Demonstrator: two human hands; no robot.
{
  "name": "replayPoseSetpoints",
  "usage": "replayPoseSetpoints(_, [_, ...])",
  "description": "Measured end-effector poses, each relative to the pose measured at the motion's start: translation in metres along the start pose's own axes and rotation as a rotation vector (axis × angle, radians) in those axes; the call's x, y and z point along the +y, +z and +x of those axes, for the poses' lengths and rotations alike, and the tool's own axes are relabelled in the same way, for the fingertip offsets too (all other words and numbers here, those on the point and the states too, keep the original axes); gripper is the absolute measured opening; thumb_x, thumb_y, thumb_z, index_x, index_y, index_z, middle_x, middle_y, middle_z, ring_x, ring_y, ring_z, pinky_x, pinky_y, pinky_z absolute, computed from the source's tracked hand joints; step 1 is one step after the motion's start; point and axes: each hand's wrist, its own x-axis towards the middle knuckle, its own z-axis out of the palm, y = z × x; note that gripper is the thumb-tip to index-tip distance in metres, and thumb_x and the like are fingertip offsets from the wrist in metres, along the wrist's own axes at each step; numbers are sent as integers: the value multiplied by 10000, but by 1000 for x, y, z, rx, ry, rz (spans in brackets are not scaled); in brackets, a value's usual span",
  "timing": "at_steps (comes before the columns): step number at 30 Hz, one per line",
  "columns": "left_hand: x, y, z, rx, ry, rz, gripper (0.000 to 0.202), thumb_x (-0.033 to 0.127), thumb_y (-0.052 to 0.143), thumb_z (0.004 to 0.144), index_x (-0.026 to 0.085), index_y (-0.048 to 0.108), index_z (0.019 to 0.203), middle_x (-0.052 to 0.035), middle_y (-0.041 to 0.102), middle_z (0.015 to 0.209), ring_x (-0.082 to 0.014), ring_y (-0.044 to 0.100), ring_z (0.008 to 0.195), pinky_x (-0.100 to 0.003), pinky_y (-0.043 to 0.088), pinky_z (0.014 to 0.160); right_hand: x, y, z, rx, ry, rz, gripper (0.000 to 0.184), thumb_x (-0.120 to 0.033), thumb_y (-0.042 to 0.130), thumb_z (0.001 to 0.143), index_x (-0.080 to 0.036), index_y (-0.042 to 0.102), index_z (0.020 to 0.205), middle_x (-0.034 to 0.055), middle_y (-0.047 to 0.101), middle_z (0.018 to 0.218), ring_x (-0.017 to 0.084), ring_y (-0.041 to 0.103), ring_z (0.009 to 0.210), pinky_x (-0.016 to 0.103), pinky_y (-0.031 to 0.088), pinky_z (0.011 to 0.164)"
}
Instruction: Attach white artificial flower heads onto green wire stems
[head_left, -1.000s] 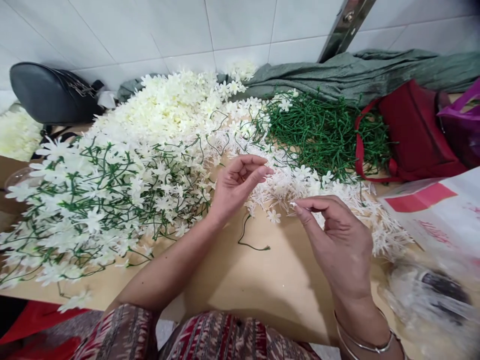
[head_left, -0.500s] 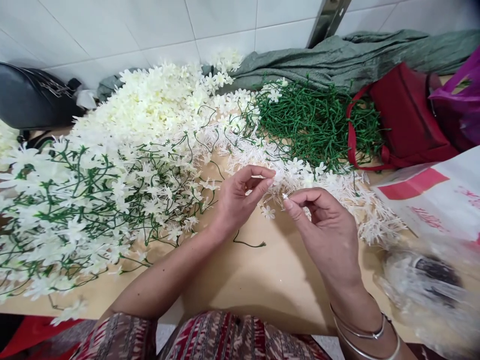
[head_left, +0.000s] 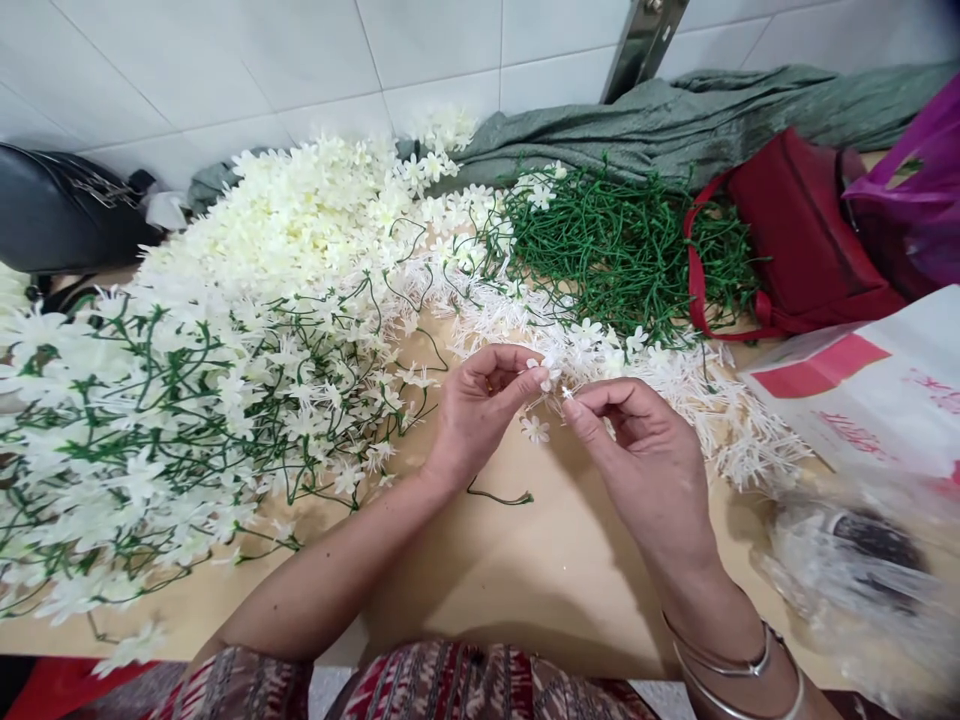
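Observation:
My left hand (head_left: pixel 480 415) is closed in a pinch on a small white artificial flower (head_left: pixel 549 376), just above the front of the pile. Close by on the right, my right hand (head_left: pixel 649 465) pinches a tiny white flower piece (head_left: pixel 567 394) between thumb and forefinger; its lower part is hidden by the fingers. The two pieces are very near each other, and I cannot tell whether they touch. Beneath them a loose white flower (head_left: pixel 535 430) lies on the table (head_left: pixel 480 570). A single green stem (head_left: pixel 499 495) rests nearer to me.
White flowers on green stems (head_left: pixel 187 430) fill the left side. Behind them rises a heap of cream petals (head_left: pixel 300 210). Thin white stamens (head_left: pixel 750 430) and bare green stems (head_left: pixel 615 245) lie beyond my hands. A red bag (head_left: pixel 814 230) and a plastic bag (head_left: pixel 862 380) stand at right.
My left hand has come slightly down towards me, and the white flower now shows clearly at its fingertips. My right hand has shifted slightly left, keeping its pinch.

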Motion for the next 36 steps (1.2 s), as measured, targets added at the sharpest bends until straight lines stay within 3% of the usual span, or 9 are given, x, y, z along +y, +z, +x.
replayPoseSetpoints(7, [2, 2, -3, -27, 18, 70, 285, 435, 903, 807, 195, 757, 859, 9, 704, 771, -83, 583, 632, -215, 471, 606, 3, 0, 2, -30, 5, 46, 162, -342, 781, 902, -222, 698, 832, 8, 716, 828, 170, 642, 798, 348, 539, 786])
replayPoseSetpoints(14, [1, 2, -5, 6, 105, 172, 203, 373, 871, 840, 202, 768, 800, -3, 723, 780, -101, 593, 685, -229, 506, 674, 1, 3, 2, -91, 31, 102, 194, -347, 776, 902, -227, 669, 792, 5, 705, 828, 161, 635, 794, 334, 546, 780])
replayPoseSetpoints(25, [1, 2, -6, -142, 79, 189, 152, 391, 849, 886, 252, 865, 945, -39, 844, 955, -160, 754, 847, -286, 607, 831, 6, -1, 9, -33, 115, 158, 193, -322, 772, 850, -245, 649, 722, 15, 699, 809, 185, 622, 768, 365, 524, 736])
replayPoseSetpoints(31, [5, 0, -7, -198, 165, 324, 159, 362, 748, 983, 281, 872, 1041, -41, 854, 1020, -186, 782, 932, -310, 617, 880, 3, -2, 10, -28, 124, 119, 210, -335, 791, 824, -240, 655, 696, 16, 699, 840, 181, 620, 799, 352, 519, 762])
replayPoseSetpoints(36, [9, 2, -9, -252, 260, 366, 139, 318, 779, 966, 285, 866, 1069, -45, 854, 1064, -210, 795, 960, -353, 624, 924, 9, -4, 10, -47, 149, 133, 222, -360, 744, 855, -247, 630, 700, 15, 702, 807, 191, 650, 808, 359, 542, 776])
